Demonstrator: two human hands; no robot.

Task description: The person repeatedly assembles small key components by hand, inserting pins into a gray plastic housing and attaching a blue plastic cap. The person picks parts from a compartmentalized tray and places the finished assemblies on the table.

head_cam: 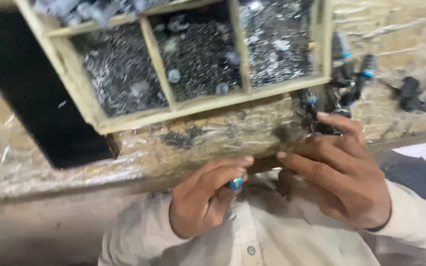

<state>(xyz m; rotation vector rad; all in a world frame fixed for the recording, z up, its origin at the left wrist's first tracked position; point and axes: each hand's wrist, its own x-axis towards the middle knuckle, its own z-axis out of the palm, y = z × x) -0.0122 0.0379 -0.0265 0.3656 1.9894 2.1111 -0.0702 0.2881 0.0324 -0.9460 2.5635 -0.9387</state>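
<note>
My left hand (205, 194) is curled near my chest, its fingers closed on a small part with a blue end (235, 184). My right hand (341, 170) is raised at the edge of the worn bench top (232, 135), with thumb and fingers pinching a small dark metal part with a wire ring (321, 125). The two hands are apart, the right one higher. What lies inside my right palm is hidden.
A pale wooden tray with compartments (159, 64) full of tiny metal bits lies on the bench. A black flat box (30, 88) sits at its left. Several dark parts with blue tips (361, 74) lie at the right. My white shirt (252, 236) fills the bottom.
</note>
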